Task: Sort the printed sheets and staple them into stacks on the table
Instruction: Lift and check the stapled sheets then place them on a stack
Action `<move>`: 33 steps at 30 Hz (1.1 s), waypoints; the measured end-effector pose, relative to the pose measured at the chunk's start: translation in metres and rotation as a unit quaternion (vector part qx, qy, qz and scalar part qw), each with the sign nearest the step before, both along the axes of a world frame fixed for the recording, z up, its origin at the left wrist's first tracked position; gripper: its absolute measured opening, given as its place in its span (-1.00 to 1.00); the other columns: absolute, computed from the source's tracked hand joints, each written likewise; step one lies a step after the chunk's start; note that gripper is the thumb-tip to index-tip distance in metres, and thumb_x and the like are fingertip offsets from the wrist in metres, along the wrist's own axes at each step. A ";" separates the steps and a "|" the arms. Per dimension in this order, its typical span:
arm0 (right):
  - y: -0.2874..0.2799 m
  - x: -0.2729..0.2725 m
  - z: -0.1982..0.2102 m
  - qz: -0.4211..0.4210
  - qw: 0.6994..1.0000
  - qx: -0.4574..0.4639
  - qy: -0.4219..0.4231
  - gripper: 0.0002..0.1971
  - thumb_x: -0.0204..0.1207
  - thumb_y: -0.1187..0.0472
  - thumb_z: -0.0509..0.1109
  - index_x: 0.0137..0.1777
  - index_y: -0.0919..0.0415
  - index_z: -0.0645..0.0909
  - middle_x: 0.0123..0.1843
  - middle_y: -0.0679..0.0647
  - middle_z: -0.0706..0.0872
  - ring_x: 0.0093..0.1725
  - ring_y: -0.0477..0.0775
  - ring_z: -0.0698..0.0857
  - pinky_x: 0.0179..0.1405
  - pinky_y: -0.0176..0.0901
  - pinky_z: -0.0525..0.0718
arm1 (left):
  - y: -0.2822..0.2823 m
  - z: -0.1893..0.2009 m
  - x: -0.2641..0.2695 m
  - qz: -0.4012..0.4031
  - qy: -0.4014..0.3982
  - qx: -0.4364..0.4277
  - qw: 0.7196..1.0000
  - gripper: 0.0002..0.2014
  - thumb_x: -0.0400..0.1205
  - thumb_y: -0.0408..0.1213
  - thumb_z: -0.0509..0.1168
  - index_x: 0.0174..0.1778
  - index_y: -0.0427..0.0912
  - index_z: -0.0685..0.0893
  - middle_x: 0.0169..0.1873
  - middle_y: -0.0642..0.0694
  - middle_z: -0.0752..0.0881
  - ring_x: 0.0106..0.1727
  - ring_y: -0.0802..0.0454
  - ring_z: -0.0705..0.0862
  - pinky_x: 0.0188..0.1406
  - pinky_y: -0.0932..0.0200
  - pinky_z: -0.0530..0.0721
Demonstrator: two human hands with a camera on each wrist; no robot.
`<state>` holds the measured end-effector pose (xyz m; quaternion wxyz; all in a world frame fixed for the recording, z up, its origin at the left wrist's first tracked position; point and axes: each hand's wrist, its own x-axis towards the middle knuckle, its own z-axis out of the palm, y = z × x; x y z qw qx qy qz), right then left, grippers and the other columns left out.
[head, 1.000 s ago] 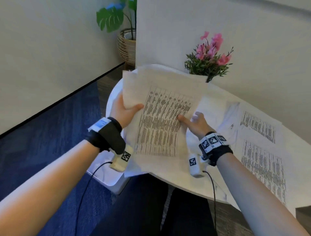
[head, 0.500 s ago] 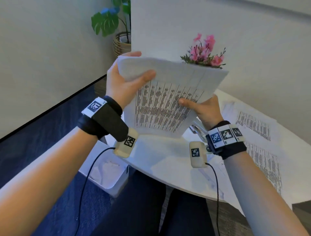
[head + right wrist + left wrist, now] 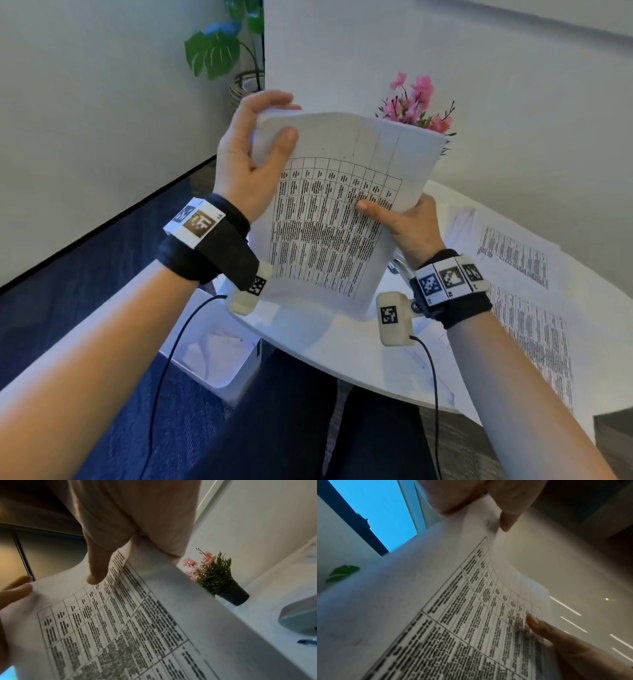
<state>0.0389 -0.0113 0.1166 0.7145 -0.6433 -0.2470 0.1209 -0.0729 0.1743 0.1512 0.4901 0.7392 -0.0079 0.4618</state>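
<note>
At far left a leafy plant (image 3: 219, 51) stands in a woven basket (image 3: 245, 87) on the floor, and a white bin (image 3: 219, 353) sits below the table edge. The left hand (image 3: 251, 161) pinches the top left corner of the sheets (image 3: 335, 219), thumb on the printed face and fingers curled behind. The sheets are held up over the table (image 3: 322, 339), near upright with the long axis running up and down and tilted a little to the right, the printed grid facing the person; the top edge bends away. They are thin, limp white paper with a black ruled table of small text. The right hand (image 3: 407, 229) grips the right edge lower down, thumb pressed on the print and fingers hidden behind. Behind the top right corner, partly hidden by it, pink flowers (image 3: 414, 102) stand in a dark pot (image 3: 235, 595). Further right, more printed pages (image 3: 513, 260) lie flat on the glossy white tabletop, overlapping loosely.
</note>
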 end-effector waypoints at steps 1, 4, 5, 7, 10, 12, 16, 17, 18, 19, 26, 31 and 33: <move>0.001 -0.002 0.001 -0.009 1.000 0.005 -0.001 -0.72 0.28 0.47 0.59 -0.03 0.29 0.69 -0.07 0.17 0.81 -0.05 0.12 0.82 -0.09 -0.04 0.78 | -0.001 0.001 -0.001 0.011 0.000 -0.004 1.000 -0.78 0.65 -0.34 0.33 0.17 -0.19 0.49 0.11 -0.19 0.67 0.02 0.14 0.68 -0.13 0.27 0.69; 0.003 -0.005 0.006 -0.028 0.999 0.015 -0.023 -0.72 0.29 0.46 0.60 -0.02 0.30 0.68 -0.02 0.24 0.80 -0.03 0.15 0.81 -0.04 0.01 0.79 | -0.003 0.005 -0.001 0.027 -0.043 -0.032 0.998 -0.73 0.60 -0.33 0.39 0.10 -0.14 0.43 0.03 -0.20 0.69 0.02 0.02 0.70 -0.11 0.26 0.68; 0.002 -0.005 0.009 -0.033 0.999 0.019 -0.031 -0.73 0.29 0.46 0.60 -0.04 0.26 0.68 -0.04 0.21 0.80 -0.04 0.13 0.82 -0.05 -0.01 0.78 | -0.002 0.006 0.000 0.018 -0.057 -0.044 0.997 -0.65 0.59 -0.37 0.40 0.15 -0.19 0.37 0.02 -0.21 0.69 0.03 -0.01 0.71 -0.08 0.23 0.68; -0.001 -0.003 0.010 -0.035 0.998 0.025 -0.037 -0.72 0.28 0.46 0.59 -0.07 0.18 0.68 -0.08 0.13 0.80 -0.06 0.07 0.82 -0.05 -0.06 0.78 | 0.002 0.005 0.002 -0.012 -0.044 -0.111 0.993 -0.51 0.55 -0.42 0.43 0.23 -0.19 0.28 0.03 -0.22 0.70 0.02 0.00 0.73 -0.05 0.19 0.70; -0.003 -0.003 0.004 -0.025 0.999 -0.004 -0.033 -0.69 0.26 0.45 0.61 -0.04 0.18 0.68 -0.06 0.10 0.81 -0.01 0.07 0.81 0.03 0.01 0.77 | 0.005 -0.004 0.005 -0.058 0.046 -0.197 0.978 -0.42 0.42 -0.29 0.55 0.28 -0.24 0.43 0.09 -0.19 0.68 0.00 0.14 0.74 -0.06 0.24 0.70; -0.003 -0.004 -0.005 -0.021 0.999 -0.029 -0.032 -0.68 0.24 0.42 0.63 -0.05 0.14 0.70 -0.04 0.10 0.81 0.01 0.09 0.81 0.07 0.11 0.76 | 0.002 -0.015 0.006 -0.076 0.110 -0.184 0.974 -0.49 0.41 -0.28 0.56 0.24 -0.28 0.57 0.05 -0.08 0.73 0.03 0.18 0.75 -0.05 0.30 0.69; -0.002 -0.005 -0.012 -0.035 0.999 -0.036 -0.016 -0.68 0.25 0.37 0.64 -0.05 0.07 0.70 -0.01 0.12 0.81 0.03 0.12 0.80 0.09 0.20 0.74 | -0.005 -0.022 0.008 -0.054 0.129 -0.171 0.975 -0.76 0.45 -0.23 0.50 -0.02 0.07 0.65 -0.12 0.19 0.76 -0.03 0.29 0.75 -0.10 0.36 0.68; -0.003 -0.005 -0.011 -0.037 0.999 -0.035 -0.013 -0.68 0.25 0.37 0.64 -0.05 0.07 0.69 -0.01 0.13 0.81 0.03 0.12 0.80 0.08 0.20 0.74 | -0.004 -0.022 0.008 -0.048 0.126 -0.172 0.976 -0.77 0.46 -0.24 0.49 -0.03 0.09 0.65 -0.11 0.17 0.76 -0.04 0.29 0.75 -0.11 0.36 0.68; -0.003 -0.005 -0.011 -0.040 0.999 -0.034 -0.012 -0.68 0.26 0.38 0.64 -0.05 0.08 0.70 0.00 0.14 0.81 0.02 0.13 0.80 0.07 0.19 0.75 | -0.005 -0.021 0.008 -0.046 0.124 -0.173 0.976 -0.77 0.48 -0.26 0.49 -0.03 0.08 0.64 -0.10 0.15 0.75 -0.05 0.29 0.75 -0.12 0.36 0.69; -0.003 -0.005 -0.011 -0.039 0.999 -0.030 -0.010 -0.69 0.26 0.39 0.63 -0.06 0.09 0.70 -0.01 0.16 0.81 0.02 0.14 0.81 0.06 0.20 0.75 | -0.004 -0.020 0.008 -0.045 0.120 -0.174 0.976 -0.77 0.48 -0.26 0.49 -0.02 0.07 0.64 -0.10 0.14 0.76 -0.04 0.27 0.76 -0.12 0.35 0.69; -0.009 0.002 -0.011 -0.041 0.999 -0.022 0.017 -0.74 0.26 0.37 0.64 -0.07 0.21 0.72 -0.07 0.21 0.83 -0.02 0.22 0.81 0.04 0.29 0.74 | -0.002 0.006 0.005 -0.033 0.000 -0.150 0.988 -0.76 0.67 -0.37 0.28 0.26 -0.20 0.54 -0.11 0.06 0.76 -0.15 0.24 0.74 -0.19 0.27 0.72; -0.018 0.003 -0.012 -0.038 0.998 -0.047 -0.004 -0.78 0.27 0.31 0.65 -0.15 0.28 0.68 -0.24 0.10 0.82 -0.17 0.08 0.82 -0.07 0.04 0.77 | 0.020 0.009 0.014 0.013 0.069 -0.150 0.986 -0.79 0.59 -0.36 0.40 0.14 -0.13 0.70 -0.22 0.11 0.80 -0.21 0.18 0.74 -0.17 0.18 0.69; -0.022 0.003 -0.017 -0.025 0.997 -0.068 0.009 -0.75 0.35 0.41 0.57 -0.39 0.11 0.62 -0.47 -0.07 0.75 -0.38 -0.11 0.77 -0.26 -0.18 0.72 | 0.029 0.000 0.018 0.028 0.127 -0.154 0.979 -0.83 0.58 -0.35 0.41 0.08 -0.18 0.76 -0.23 0.11 0.80 -0.25 0.25 0.73 -0.20 0.27 0.70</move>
